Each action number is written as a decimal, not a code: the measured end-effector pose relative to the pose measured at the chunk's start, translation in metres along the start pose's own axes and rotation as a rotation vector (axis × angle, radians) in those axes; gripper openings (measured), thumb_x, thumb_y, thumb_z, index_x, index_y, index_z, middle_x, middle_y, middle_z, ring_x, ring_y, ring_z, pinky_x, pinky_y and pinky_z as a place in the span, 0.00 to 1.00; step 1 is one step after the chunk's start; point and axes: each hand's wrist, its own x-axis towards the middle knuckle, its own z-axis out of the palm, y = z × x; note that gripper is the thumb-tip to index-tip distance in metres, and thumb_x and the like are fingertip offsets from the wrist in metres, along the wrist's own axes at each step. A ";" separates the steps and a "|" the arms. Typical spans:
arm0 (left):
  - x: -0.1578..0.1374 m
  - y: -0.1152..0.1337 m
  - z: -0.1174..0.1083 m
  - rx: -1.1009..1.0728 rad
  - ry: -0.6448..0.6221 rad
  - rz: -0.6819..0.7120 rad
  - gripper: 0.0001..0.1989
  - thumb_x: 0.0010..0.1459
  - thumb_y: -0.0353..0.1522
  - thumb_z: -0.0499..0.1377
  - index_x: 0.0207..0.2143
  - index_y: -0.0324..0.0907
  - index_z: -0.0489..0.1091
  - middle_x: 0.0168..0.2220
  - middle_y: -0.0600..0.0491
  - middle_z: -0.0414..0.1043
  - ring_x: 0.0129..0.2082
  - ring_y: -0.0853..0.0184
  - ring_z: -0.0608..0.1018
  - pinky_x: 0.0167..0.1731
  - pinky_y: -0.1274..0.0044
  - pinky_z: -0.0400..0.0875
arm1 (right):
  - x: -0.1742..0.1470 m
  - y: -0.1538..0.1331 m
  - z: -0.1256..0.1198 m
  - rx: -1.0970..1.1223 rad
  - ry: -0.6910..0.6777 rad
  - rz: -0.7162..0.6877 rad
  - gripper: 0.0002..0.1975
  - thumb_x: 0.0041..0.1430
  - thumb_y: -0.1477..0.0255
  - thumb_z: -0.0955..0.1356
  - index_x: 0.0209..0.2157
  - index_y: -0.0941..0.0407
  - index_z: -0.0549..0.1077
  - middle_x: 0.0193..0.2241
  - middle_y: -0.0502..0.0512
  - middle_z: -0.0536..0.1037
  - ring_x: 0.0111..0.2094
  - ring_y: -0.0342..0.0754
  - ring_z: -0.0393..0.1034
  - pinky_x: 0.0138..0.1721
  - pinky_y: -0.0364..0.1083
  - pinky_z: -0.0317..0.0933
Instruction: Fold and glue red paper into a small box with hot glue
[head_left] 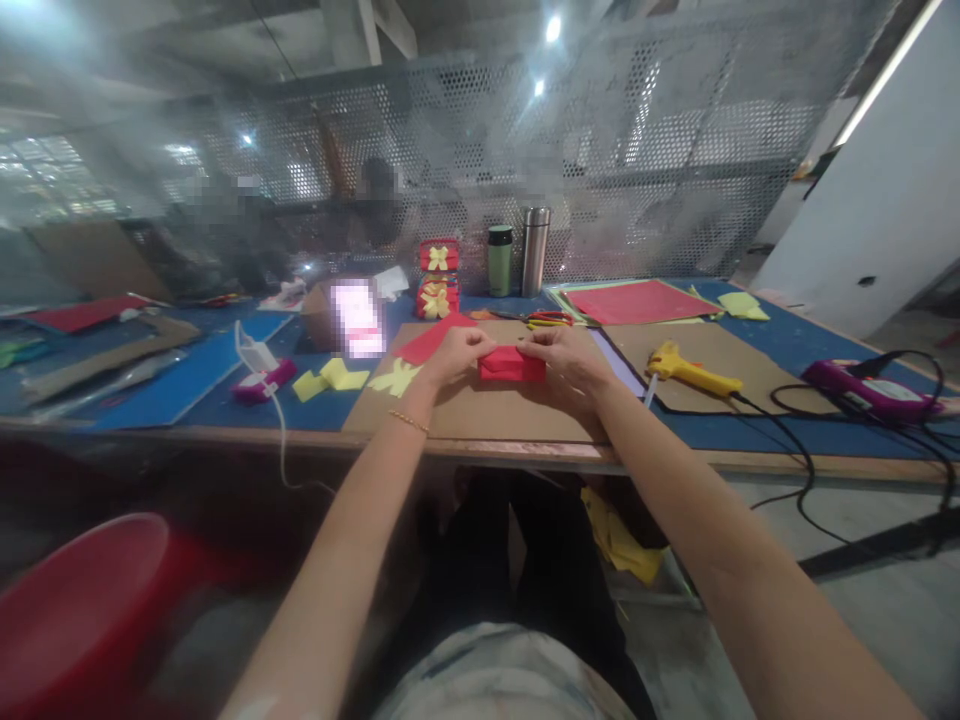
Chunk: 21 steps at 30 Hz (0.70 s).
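Between my two hands is a small red paper box point(513, 366), held just over a brown cardboard sheet point(480, 415). My left hand point(459, 354) pinches its left end with thumb and fingers. At the right end, my right hand point(566, 358) grips the box in the same way. A red paper piece point(435, 338) lies beside my left hand, with yellow paper cutouts point(396, 378) in front of it. Whether the box is fully folded cannot be made out.
A yellow glue gun point(697, 372) lies on cardboard at right, its cord running to a purple power strip point(862, 388). Finished-looking red boxes with yellow bows point(438, 296), a green tumbler point(499, 262) and a steel flask point(535, 252) stand behind. A lit phone point(357, 318) leans at left.
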 end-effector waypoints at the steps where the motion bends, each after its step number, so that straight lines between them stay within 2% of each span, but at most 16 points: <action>1: 0.001 0.000 0.000 0.004 0.007 0.002 0.14 0.52 0.38 0.66 0.22 0.39 0.71 0.23 0.55 0.69 0.25 0.71 0.68 0.30 0.76 0.61 | 0.000 -0.001 0.000 -0.009 0.002 0.002 0.14 0.48 0.61 0.73 0.20 0.55 0.72 0.19 0.49 0.69 0.25 0.43 0.60 0.27 0.44 0.52; 7: 0.006 -0.004 0.001 0.012 0.058 0.010 0.13 0.53 0.35 0.65 0.20 0.40 0.69 0.21 0.57 0.65 0.24 0.72 0.66 0.28 0.77 0.58 | -0.005 -0.008 0.000 -0.040 0.038 -0.002 0.13 0.51 0.63 0.72 0.20 0.55 0.72 0.20 0.49 0.69 0.25 0.43 0.58 0.27 0.45 0.51; 11: 0.003 -0.004 0.002 -0.010 0.052 0.010 0.13 0.53 0.37 0.65 0.21 0.39 0.70 0.22 0.56 0.66 0.25 0.71 0.67 0.29 0.77 0.60 | -0.005 -0.006 0.000 -0.034 0.041 -0.010 0.13 0.50 0.63 0.72 0.20 0.55 0.71 0.19 0.49 0.68 0.25 0.43 0.58 0.27 0.44 0.50; 16: -0.001 -0.007 0.006 0.003 -0.084 -0.008 0.15 0.55 0.42 0.63 0.29 0.39 0.74 0.26 0.55 0.69 0.27 0.71 0.68 0.27 0.77 0.59 | 0.003 0.011 0.007 0.012 -0.006 -0.027 0.16 0.50 0.58 0.71 0.20 0.54 0.69 0.18 0.47 0.66 0.23 0.42 0.56 0.26 0.44 0.47; 18: -0.001 -0.009 0.007 0.062 -0.137 0.013 0.17 0.56 0.43 0.63 0.25 0.39 0.72 0.23 0.57 0.65 0.25 0.72 0.66 0.26 0.77 0.56 | 0.006 0.018 0.009 0.016 -0.032 -0.042 0.17 0.49 0.58 0.71 0.20 0.54 0.68 0.18 0.46 0.64 0.22 0.41 0.55 0.25 0.44 0.45; 21: 0.000 -0.012 0.008 0.107 -0.144 0.059 0.19 0.57 0.44 0.62 0.21 0.40 0.67 0.21 0.58 0.59 0.23 0.72 0.63 0.25 0.77 0.52 | 0.009 0.022 0.010 0.007 -0.049 -0.062 0.17 0.49 0.59 0.72 0.19 0.54 0.67 0.19 0.45 0.62 0.22 0.41 0.53 0.26 0.45 0.44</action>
